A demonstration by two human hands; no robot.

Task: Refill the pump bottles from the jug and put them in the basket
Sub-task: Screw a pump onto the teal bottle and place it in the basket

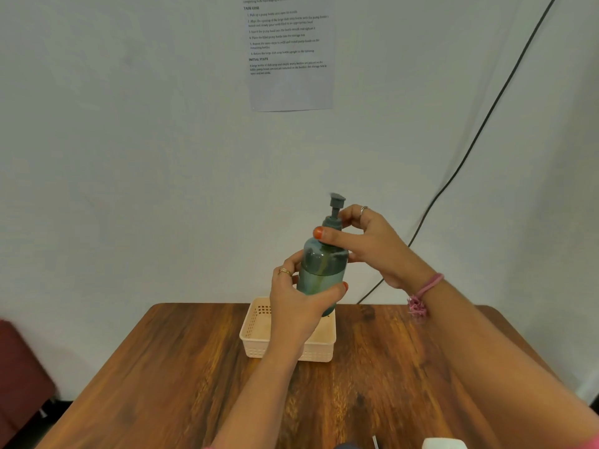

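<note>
A teal translucent pump bottle [321, 270] is held up in the air above the far end of the table, slightly tilted, with liquid in its lower part. My left hand [299, 298] wraps around the bottle's body from the left. My right hand [369, 244] grips the grey pump head's collar [334, 222] at the bottle's neck, fingers curled around it. Below the bottle sits a cream plastic basket [319, 351] on the wooden table [372, 367]; what I can see of its inside holds nothing. A white object [444, 443], possibly the jug's top, peeks in at the bottom edge.
The wall behind the table carries a printed instruction sheet [290, 53]. A black cable [479, 131] runs down the wall to the table's far right edge. A dark red seat [19, 367] stands to the left of the table.
</note>
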